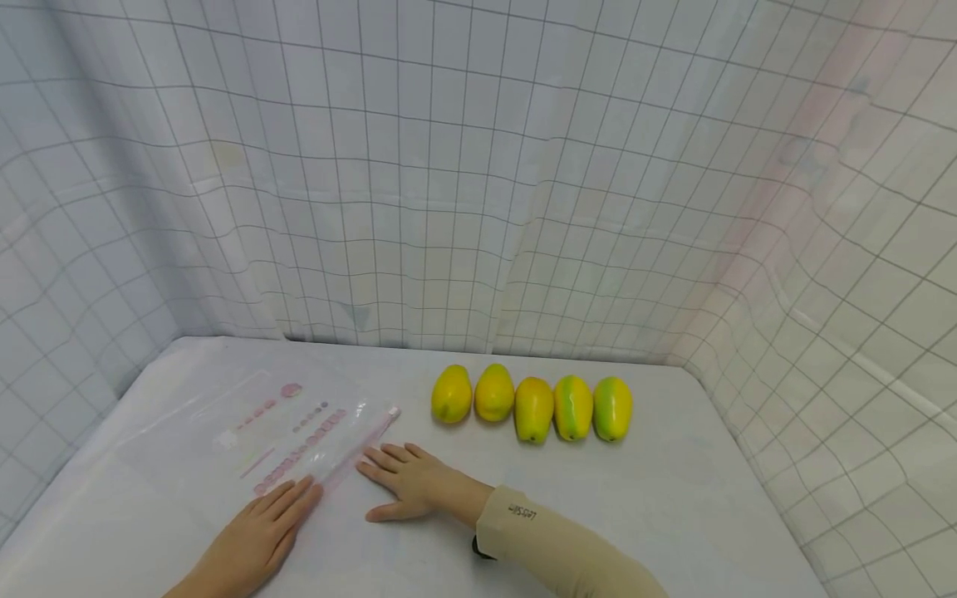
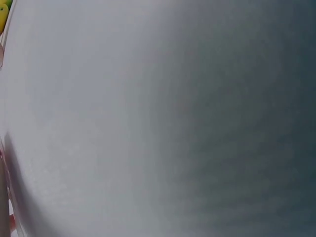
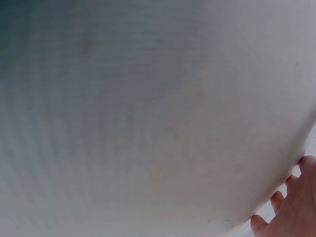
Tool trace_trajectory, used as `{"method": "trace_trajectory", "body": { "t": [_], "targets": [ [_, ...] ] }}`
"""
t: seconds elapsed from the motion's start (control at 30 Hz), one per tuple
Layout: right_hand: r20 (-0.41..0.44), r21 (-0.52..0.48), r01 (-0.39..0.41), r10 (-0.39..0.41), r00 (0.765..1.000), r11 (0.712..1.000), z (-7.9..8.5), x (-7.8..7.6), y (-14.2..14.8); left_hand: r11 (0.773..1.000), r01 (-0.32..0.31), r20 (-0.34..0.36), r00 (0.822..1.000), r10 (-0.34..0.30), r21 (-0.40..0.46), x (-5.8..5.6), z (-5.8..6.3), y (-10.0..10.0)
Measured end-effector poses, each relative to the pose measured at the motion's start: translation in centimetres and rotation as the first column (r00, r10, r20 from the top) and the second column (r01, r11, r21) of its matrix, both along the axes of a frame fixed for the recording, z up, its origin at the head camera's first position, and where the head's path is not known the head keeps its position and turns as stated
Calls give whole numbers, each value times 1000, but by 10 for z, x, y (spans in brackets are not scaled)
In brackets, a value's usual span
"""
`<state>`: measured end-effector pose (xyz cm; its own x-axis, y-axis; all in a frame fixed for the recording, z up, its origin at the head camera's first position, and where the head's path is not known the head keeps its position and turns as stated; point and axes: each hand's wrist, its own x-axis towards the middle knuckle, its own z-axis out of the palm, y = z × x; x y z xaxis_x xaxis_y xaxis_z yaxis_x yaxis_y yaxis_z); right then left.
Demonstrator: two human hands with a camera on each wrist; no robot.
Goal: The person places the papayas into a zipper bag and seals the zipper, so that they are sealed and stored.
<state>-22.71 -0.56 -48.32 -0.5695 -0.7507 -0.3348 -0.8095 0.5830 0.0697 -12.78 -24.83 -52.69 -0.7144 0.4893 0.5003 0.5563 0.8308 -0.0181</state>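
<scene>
A clear plastic zip bag (image 1: 299, 432) with pink printing lies flat on the left part of the white table. My left hand (image 1: 257, 531) rests with straight fingers at the bag's lower edge, fingertips over its pink print. To its right, my right hand (image 1: 407, 482) lies palm down with fingers spread, fingertips close to the bag's zip edge. Neither hand grips anything. In the right wrist view the fingers (image 3: 291, 202) show at the lower right corner against the white surface. The left wrist view is mostly blurred white tabletop, with only a sliver of the hand at its left edge.
Several yellow-green mangoes or papaya-like fruits (image 1: 534, 409) stand in a row at the table's back, right of the bag. White grid-patterned curtains (image 1: 449, 208) hang behind and on both sides. The white table (image 1: 673, 515) extends to the right.
</scene>
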Motion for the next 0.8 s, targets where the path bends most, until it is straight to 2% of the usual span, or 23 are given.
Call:
{"method": "trace_trajectory", "body": {
  "t": [0.3, 0.47, 0.67, 0.8],
  "targets": [
    [20, -2, 5, -5, 1000, 1000, 0, -1, 0, 995, 21, -20, 1000, -19, 94, 0, -1, -1],
    [28, 1, 4, -4, 1000, 1000, 1, -1, 1, 991, 54, -60, 997, -47, 119, -1, -3, -1],
    [6, 14, 6, -6, 1000, 1000, -2, -1, 1, 970, 142, -124, 985, -120, 195, -3, -8, -2],
    [11, 16, 8, -8, 1000, 1000, -2, -1, 0, 957, 147, -113, 986, -122, 251, -4, -9, -3]
  ]
}}
